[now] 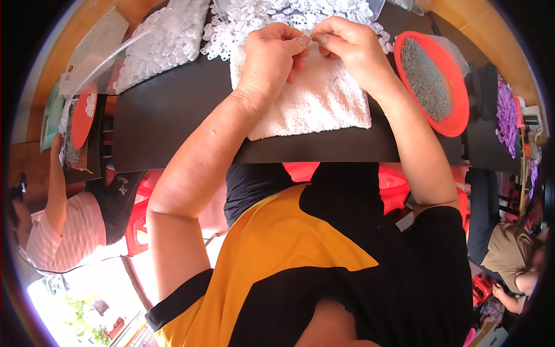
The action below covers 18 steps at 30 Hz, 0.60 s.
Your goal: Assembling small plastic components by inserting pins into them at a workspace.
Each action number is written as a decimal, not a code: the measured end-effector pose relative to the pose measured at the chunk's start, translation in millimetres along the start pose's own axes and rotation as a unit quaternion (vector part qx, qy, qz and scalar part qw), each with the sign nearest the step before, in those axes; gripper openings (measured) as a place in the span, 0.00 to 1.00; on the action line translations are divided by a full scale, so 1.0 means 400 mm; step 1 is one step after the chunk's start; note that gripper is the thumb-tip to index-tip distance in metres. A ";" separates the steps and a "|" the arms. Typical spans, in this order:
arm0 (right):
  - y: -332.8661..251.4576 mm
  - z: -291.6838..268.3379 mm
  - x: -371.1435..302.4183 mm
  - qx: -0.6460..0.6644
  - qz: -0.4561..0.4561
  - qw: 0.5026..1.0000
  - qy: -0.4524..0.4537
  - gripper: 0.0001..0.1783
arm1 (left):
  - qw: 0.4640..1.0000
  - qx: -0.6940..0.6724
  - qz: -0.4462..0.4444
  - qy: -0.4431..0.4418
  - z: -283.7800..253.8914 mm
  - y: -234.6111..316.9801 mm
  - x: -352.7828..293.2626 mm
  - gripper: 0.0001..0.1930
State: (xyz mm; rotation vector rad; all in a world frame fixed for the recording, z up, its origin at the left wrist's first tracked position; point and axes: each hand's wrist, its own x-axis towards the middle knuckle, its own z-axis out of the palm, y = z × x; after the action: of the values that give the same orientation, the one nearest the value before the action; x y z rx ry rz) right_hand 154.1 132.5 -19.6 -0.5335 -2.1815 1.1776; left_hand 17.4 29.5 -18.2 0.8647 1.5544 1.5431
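Above the far edge of a white towel [318, 101], my two hands meet with their fingertips almost touching. My left hand [270, 53] is closed in a pinch of thumb and forefinger. Thumb and finger of my right hand [354, 51] are likewise pinched together. Whatever sits between the fingertips is too small to make out. Just beyond them lies a heap of small white plastic pieces [231, 32], ring- or link-shaped. To the right stands a red basin [461, 110] with many small grey metal parts [426, 78] in it.
A clear bag of white pieces [165, 49] lies at the far left of the dark table [167, 127]. Purple links [506, 118] are at the far right. A person in a striped shirt [72, 217] sits to the left, another in brown [511, 254] to the right.
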 end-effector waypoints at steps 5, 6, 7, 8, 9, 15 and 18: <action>0.028 -0.029 0.028 -0.166 -0.037 0.985 -0.012 0.08 | 0.991 -0.119 0.004 0.055 -0.032 0.021 0.019 0.07; 0.030 -0.036 0.024 -0.202 -0.016 0.979 -0.031 0.08 | 0.989 -0.127 -0.020 0.072 -0.036 0.020 0.023 0.08; 0.012 -0.045 0.039 -0.168 0.021 0.984 -0.053 0.08 | 0.989 -0.130 -0.016 0.074 -0.039 0.016 0.028 0.08; -0.005 -0.055 0.053 -0.134 0.058 0.987 -0.074 0.08 | 0.988 -0.129 -0.018 0.078 -0.042 0.012 0.031 0.08; -0.009 -0.063 0.074 -0.165 0.069 0.982 -0.061 0.09 | 0.988 -0.127 -0.019 0.081 -0.044 0.008 0.033 0.08; 0.004 -0.010 0.153 -0.414 -0.057 0.906 -0.073 0.10 | 0.986 -0.147 -0.022 0.072 -0.038 0.001 0.038 0.07; 0.005 -0.005 0.174 -0.450 -0.042 0.883 -0.124 0.09 | 0.985 -0.158 -0.023 0.071 -0.041 0.004 0.038 0.07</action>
State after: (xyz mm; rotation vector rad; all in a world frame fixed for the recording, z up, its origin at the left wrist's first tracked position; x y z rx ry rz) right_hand 103.8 176.1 1.1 -0.6610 -2.8846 0.1009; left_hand -4.5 35.1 -18.0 0.5476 1.3644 1.7892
